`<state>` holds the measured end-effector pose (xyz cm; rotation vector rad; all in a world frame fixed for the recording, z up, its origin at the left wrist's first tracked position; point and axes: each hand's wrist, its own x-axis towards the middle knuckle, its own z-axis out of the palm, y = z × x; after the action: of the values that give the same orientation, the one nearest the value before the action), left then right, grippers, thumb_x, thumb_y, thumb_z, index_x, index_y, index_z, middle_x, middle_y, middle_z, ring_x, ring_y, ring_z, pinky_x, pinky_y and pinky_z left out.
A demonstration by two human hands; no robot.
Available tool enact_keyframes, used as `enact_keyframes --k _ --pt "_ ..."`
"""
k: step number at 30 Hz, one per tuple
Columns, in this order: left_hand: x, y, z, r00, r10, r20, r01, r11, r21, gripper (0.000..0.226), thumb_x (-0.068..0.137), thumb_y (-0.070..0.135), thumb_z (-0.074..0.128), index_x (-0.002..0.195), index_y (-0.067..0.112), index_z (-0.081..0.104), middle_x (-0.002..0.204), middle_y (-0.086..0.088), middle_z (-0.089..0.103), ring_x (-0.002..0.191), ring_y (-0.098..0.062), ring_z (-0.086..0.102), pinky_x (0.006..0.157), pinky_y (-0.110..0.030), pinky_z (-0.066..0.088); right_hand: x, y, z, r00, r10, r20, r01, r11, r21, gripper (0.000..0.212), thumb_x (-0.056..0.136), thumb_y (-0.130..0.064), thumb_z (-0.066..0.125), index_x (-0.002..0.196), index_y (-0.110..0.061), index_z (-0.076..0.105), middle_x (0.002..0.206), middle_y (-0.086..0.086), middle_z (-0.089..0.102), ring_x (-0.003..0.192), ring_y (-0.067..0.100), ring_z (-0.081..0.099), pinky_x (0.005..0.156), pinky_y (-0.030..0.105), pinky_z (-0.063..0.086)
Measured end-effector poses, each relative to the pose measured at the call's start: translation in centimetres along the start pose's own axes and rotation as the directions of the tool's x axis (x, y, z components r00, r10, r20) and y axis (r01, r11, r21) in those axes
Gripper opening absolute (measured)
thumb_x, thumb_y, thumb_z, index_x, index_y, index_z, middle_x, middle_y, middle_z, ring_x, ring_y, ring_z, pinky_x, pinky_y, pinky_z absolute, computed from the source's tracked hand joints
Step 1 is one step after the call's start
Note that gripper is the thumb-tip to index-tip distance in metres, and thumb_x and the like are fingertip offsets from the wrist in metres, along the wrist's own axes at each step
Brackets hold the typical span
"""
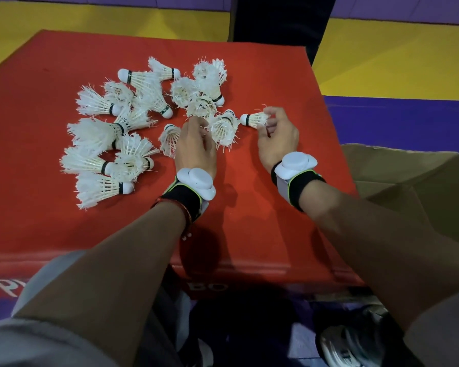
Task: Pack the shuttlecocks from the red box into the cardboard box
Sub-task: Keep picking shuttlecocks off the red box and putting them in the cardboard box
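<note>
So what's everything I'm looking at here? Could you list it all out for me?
shuttlecocks: well over a dozen, white feathers with dark-banded cork tips, scattered on top of the red box, mostly left and centre
red box: one, red, centre of view, faint white lettering on its front edge
cardboard box: one, brown, open, right of the red box
floor mats: yellow and purple, around the boxes
shoe: one, grey and white, bottom right
wrist bands: two, black with white discs, one on each wrist
left hand: reaching into the pile
right hand: pinching one shuttlecock by its feathers
</note>
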<state>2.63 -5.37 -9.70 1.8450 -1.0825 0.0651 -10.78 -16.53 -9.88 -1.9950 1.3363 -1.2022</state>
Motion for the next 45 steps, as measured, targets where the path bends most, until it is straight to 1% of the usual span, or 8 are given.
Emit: enact_keyframes --k 7,11,15,19,28,33,39,45 --pt "-2.3 1.5 -2.4 0.999 0.031 -0.026 -0.031 0.999 0.006 0.021 0.097 0.011 0.047 0.115 0.005 0.055 0.107 -0.010 0.059 0.090 -0.024 0.056 0.074 -0.034 0.046 -4.1 -1.2 -2.8 0.998 0.057 -0.025 -0.055 0.996 0.069 0.034 0.085 -0.010 0.061 0.118 -0.019 0.063 0.094 -0.001 0.068 0.081 0.018 0.066 0.077 0.032 0.054" --pt "-2.2 2.2 -4.3 0.999 0.037 0.022 -0.038 0.999 0.031 0.026 0.097 0.017 0.045 0.121 0.008 0.051 0.109 -0.008 0.059 0.091 -0.026 0.057 0.074 -0.040 0.048 -5.7 -2.7 -3.6 0.997 0.065 -0.045 -0.060 0.993 0.099 0.035 0.085 -0.009 0.060 0.119 -0.018 0.064 0.095 0.000 0.069 0.083 0.018 0.065 0.076 0.029 0.052" --pt "-1.7 3.2 -6.1 0.999 0.040 0.021 -0.041 0.998 0.044 0.025 0.096 0.013 0.042 0.117 0.009 0.055 0.112 -0.011 0.059 0.094 -0.026 0.057 0.075 -0.035 0.044 -6.5 -6.0 -5.1 0.995 -0.053 -0.090 0.071 0.976 0.206 0.039 0.086 -0.006 0.056 0.123 -0.018 0.060 0.101 -0.002 0.066 0.086 0.015 0.062 0.077 0.023 0.049" --pt "-2.0 4.1 -6.9 0.999 0.002 0.034 -0.003 0.999 0.046 0.023 0.092 0.006 0.047 0.109 0.008 0.060 0.110 -0.013 0.062 0.094 -0.029 0.058 0.073 -0.034 0.045 -7.5 -8.6 -6.6 0.977 -0.204 -0.063 0.214 0.943 0.256 0.036 0.088 -0.004 0.053 0.122 -0.016 0.058 0.101 -0.006 0.063 0.089 0.013 0.059 0.079 0.027 0.050" --pt "-2.6 5.1 -8.4 0.997 -0.080 0.011 0.079 0.996 0.036 0.027 0.089 -0.003 0.046 0.110 0.008 0.058 0.112 -0.016 0.058 0.097 -0.030 0.056 0.071 -0.031 0.036 -8.6 -7.2 -7.2 0.984 -0.178 -0.024 0.180 0.980 0.084 0.029 0.089 -0.007 0.052 0.111 -0.021 0.063 0.105 -0.006 0.062 0.097 0.021 0.060 0.082 0.042 0.051" --pt "-2.3 6.1 -9.4 0.994 -0.111 -0.023 0.112 0.994 0.017 0.031 0.086 -0.005 0.045 0.112 0.006 0.058 0.114 -0.016 0.056 0.098 -0.029 0.055 0.070 -0.028 0.034 -8.8 -7.3 -7.2 0.976 -0.194 0.095 0.199 0.979 -0.048 0.029 0.089 -0.011 0.053 0.111 -0.025 0.064 0.107 -0.008 0.062 0.096 0.021 0.056 0.080 0.036 0.046" --pt "-1.7 6.6 -10.6 0.994 -0.105 -0.043 0.105 0.994 0.002 0.026 0.088 0.002 0.045 0.109 0.010 0.056 0.111 -0.015 0.057 0.090 -0.030 0.058 0.070 -0.036 0.045 -8.9 -7.4 -6.9 0.976 -0.151 0.158 0.163 0.984 -0.066 0.031 0.092 -0.012 0.052 0.117 -0.026 0.063 0.108 -0.005 0.061 0.100 0.022 0.055 0.080 0.037 0.046" --pt "-1.7 7.6 -11.8 0.992 -0.084 -0.094 0.085 0.996 0.007 0.029 0.088 0.002 0.043 0.113 0.008 0.055 0.116 -0.015 0.054 0.090 -0.027 0.057 0.073 -0.035 0.046 -9.1 -7.1 -7.0 0.976 -0.136 0.168 0.151 0.985 -0.081 0.032 0.095 -0.011 0.050 0.120 -0.026 0.062 0.108 -0.002 0.059 0.102 0.024 0.053 0.077 0.037 0.046"
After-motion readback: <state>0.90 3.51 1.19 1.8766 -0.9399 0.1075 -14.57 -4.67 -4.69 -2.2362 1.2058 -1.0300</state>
